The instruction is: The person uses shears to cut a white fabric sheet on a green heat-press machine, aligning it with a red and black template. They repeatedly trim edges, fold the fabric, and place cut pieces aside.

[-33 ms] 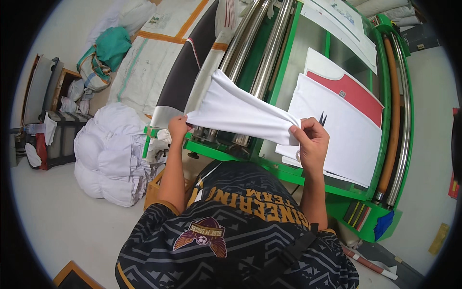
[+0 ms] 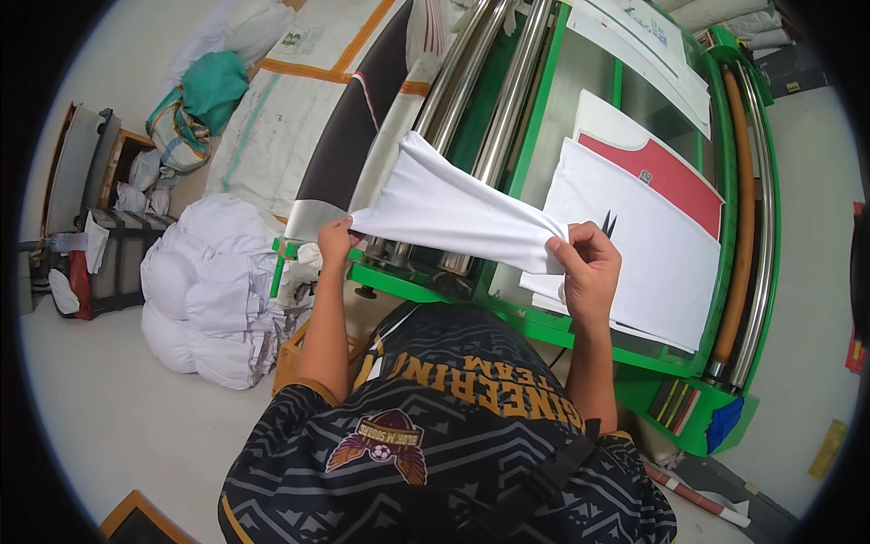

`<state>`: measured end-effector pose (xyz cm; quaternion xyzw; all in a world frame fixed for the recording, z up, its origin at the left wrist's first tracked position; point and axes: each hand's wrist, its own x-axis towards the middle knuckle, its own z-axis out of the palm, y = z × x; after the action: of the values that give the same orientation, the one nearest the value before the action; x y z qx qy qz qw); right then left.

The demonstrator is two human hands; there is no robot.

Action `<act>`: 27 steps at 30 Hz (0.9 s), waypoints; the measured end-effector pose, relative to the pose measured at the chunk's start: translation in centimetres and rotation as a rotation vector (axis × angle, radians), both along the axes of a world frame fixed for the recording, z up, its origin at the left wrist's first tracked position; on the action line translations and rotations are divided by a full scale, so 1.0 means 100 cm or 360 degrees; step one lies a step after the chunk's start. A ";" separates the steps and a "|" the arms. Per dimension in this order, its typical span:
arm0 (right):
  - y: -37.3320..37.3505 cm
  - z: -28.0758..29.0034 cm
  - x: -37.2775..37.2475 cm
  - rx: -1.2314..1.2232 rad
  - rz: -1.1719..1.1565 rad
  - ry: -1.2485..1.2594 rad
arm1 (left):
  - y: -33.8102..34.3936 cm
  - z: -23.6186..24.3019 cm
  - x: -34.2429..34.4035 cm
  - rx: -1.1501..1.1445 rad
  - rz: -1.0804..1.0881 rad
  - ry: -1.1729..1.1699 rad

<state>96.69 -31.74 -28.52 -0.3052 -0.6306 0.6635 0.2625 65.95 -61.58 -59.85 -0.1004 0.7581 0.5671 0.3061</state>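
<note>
A piece of white fabric (image 2: pixel 453 204) is stretched between my two hands above the front of the green-framed machine. My left hand (image 2: pixel 337 240) pinches its left corner. At the other end, the thumb and fingers of my right hand (image 2: pixel 589 263) grip a bunched edge. The cloth's far corner spreads toward the metal rollers (image 2: pixel 494 118). Just beyond my right hand, a stack of white fabric panels (image 2: pixel 648 245) lies on the machine's bed, with a red-and-white panel (image 2: pixel 657 168) partly under it. A dark pointed tool (image 2: pixel 609 223) rests on the stack, its lower part hidden by my hand.
Left of the machine sits a big heap of white cloth bundles (image 2: pixel 208 290) on the floor. A black printed sheet (image 2: pixel 349 136) runs along the rollers' left side. An orange-brown roller (image 2: pixel 739 208) borders the bed's right. Paper sheets (image 2: pixel 648 54) lie at the far end.
</note>
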 end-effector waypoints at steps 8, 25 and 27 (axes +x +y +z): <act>-0.002 0.020 0.010 0.0088 -0.0034 0.0163 | 0.016 -0.056 -0.030 0.1132 0.1306 -0.1254; 0.101 0.139 0.114 0.0541 -0.0356 0.0865 | 0.060 0.188 -0.034 0.1867 0.0827 -0.0235; 0.111 0.167 0.137 0.0709 -0.0348 0.0918 | 0.077 0.202 -0.042 0.1926 0.0907 -0.0393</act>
<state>110.41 -20.61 -11.81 -0.1069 -0.6233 0.5369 0.5584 61.74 -53.88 -39.68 -0.1711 0.2109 0.9342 0.2313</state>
